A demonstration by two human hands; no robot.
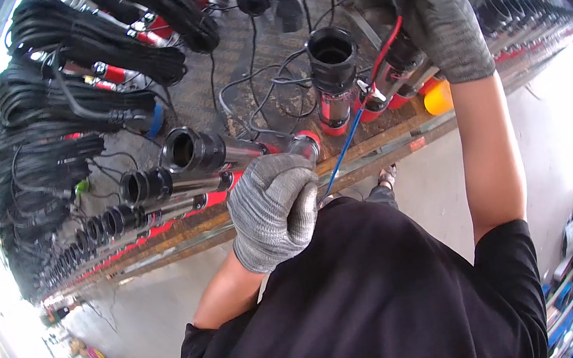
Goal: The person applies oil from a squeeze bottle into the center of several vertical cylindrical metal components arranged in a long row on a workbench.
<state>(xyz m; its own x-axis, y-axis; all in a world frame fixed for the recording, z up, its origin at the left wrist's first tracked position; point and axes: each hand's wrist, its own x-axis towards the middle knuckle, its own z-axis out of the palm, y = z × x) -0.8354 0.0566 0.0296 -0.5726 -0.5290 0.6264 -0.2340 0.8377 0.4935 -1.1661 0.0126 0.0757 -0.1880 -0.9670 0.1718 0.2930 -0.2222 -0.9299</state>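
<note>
My left hand (273, 213), in a grey knit glove, is closed in a fist around a short shiny cylinder with a red rim (306, 145); only its top shows above the fist. My right hand (438, 23), gloved alike, is raised at the upper right with its fingers curled toward the left. A red wire (387, 48) runs down from under those fingers; what else they hold is hidden. A blue wire (347, 148) slants from near its lower end toward my chest. Between my hands stands an upright metal tube with a black open collar (332, 57) and a red base.
Similar tubes (185, 151) lie in a row along the wooden bench edge (360, 131) on the left, and more line the right. Bundled black cables (64, 85) pile up behind. A yellow cylinder (438, 98) sits by my right forearm. Loose grey cords (246, 94) cross the bench.
</note>
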